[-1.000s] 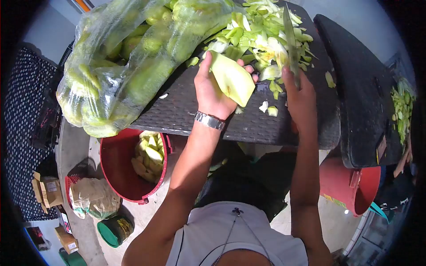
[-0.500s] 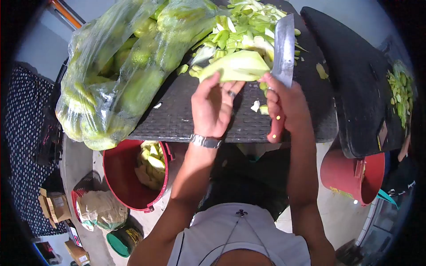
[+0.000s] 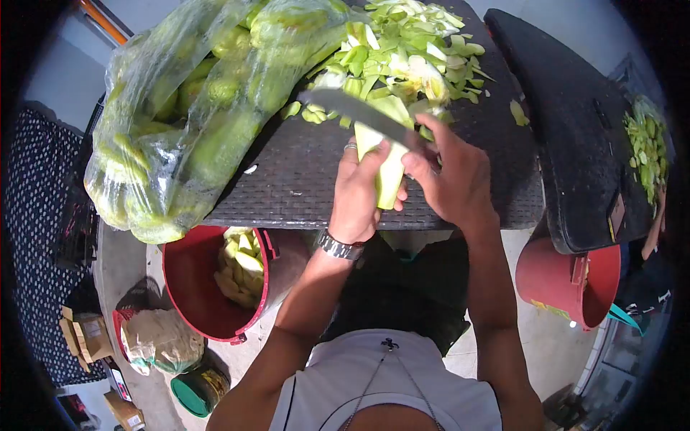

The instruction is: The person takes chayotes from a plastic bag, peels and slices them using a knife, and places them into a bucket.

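Observation:
A peeled, pale green fruit (image 3: 390, 176) is gripped in my left hand (image 3: 359, 188), upright above the front part of the dark woven table (image 3: 287, 190). My right hand (image 3: 456, 172) is closed round a knife (image 3: 356, 113), whose blade points left and lies across the upper part of the fruit. Fingers cover the knife's handle. Beyond the hands, green and white peelings (image 3: 410, 54) are heaped on the table. To the left lies a clear plastic bag (image 3: 180, 129) full of green fruits.
Below the table's left edge stands a red bucket (image 3: 194, 287) with peeled pieces inside. Another red bucket (image 3: 546, 280) is at the right, under a second black table (image 3: 575, 144). Another person's arm (image 3: 655, 226) shows at the far right, near more greens (image 3: 647, 147).
The fruit has turned from lying sideways to upright and come nearer my body. The knife has swung from pointing away to pointing left, across the fruit.

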Demonstrator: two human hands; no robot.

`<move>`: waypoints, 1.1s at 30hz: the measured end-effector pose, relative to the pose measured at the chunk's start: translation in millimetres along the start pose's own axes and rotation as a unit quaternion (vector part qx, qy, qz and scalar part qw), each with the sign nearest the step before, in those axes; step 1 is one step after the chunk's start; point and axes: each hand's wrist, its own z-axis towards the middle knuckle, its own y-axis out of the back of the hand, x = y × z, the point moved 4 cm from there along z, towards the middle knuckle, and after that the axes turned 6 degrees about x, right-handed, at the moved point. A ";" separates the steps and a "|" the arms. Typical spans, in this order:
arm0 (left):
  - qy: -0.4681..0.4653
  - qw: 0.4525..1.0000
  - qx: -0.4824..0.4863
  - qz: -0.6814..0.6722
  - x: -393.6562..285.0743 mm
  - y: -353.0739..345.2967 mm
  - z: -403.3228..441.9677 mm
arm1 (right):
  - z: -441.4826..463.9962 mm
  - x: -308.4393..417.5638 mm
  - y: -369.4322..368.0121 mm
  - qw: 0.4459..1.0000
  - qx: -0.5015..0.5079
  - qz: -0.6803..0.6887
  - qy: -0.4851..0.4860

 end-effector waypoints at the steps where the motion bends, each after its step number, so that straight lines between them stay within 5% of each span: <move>1: -0.016 1.000 -0.012 -0.016 1.2 2.1 0.0 | -3.5 2.1 -1.6 1.000 0.003 -0.008 0.024; 8: -0.083 0.994 -0.053 -0.038 3.8 0.5 2.4 | -7.2 4.6 -10.1 0.996 0.013 -0.040 0.078; 11: -0.094 0.995 0.019 -0.036 5.3 5.3 4.9 | -5.0 1.1 -13.4 0.994 0.058 -0.050 0.072; 33: -0.102 0.994 -0.036 0.006 -2.6 -8.8 -14.4 | 7.4 1.5 -10.8 0.992 0.097 0.021 0.072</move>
